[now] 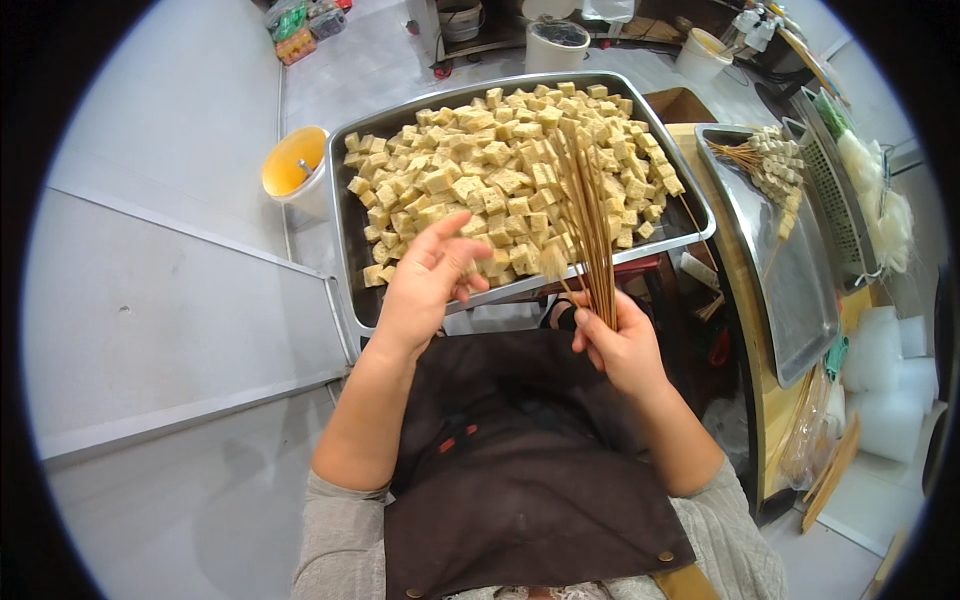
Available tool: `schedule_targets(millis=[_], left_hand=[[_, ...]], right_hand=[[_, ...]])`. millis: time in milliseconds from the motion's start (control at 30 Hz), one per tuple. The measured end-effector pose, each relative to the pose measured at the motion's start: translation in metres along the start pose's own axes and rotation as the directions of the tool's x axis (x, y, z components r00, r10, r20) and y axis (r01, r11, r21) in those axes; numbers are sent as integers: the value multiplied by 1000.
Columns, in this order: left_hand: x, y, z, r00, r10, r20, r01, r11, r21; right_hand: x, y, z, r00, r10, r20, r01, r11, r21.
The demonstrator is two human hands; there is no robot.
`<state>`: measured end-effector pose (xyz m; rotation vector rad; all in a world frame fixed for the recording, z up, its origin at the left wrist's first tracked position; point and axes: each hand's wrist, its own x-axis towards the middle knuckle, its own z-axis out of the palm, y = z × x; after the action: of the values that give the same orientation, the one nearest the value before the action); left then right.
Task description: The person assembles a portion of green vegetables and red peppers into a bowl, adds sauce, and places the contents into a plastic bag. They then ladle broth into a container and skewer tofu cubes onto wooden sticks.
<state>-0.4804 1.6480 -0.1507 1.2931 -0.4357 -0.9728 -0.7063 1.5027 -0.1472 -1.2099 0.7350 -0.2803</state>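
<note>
A large metal tray (352, 247) before me holds a heap of pale yellow, porous cubes (480, 187), which look like frozen tofu. My right hand (619, 337) grips a bundle of thin wooden skewers (589, 232), their upper ends over the tray. One skewer leans away to the left of the bundle, with a blurred pale piece (553, 261) at its tip. My left hand (442, 270) is raised over the tray's near edge, fingers spread and partly curled. Whether a cube sits between its fingertips cannot be made out.
Right of me, a wooden counter (772, 420) bears a smaller metal tray (795, 322) with filled skewers (776, 169), and a perforated basket (832, 187). A bucket with a yellow inside (307, 184) stands left of the large tray. White buckets stand beyond it. A wall panel runs along my left.
</note>
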Motion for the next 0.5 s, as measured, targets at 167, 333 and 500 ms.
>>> schedule_targets(millis=[167, 333, 500], left_hand=[[5, -5, -7, 999, 28, -42, -45, 872, -487], [7, -6, -3, 996, 33, -87, -75, 838, -540], [6, -5, -4, 996, 56, -75, -84, 881, -465]], right_hand=[[-27, 14, 1, 996, 72, 61, -60, 983, -175], [-36, 19, -3, 996, 85, 30, -75, 964, -255], [-36, 17, -4, 996, 88, 19, -81, 965, -250]])
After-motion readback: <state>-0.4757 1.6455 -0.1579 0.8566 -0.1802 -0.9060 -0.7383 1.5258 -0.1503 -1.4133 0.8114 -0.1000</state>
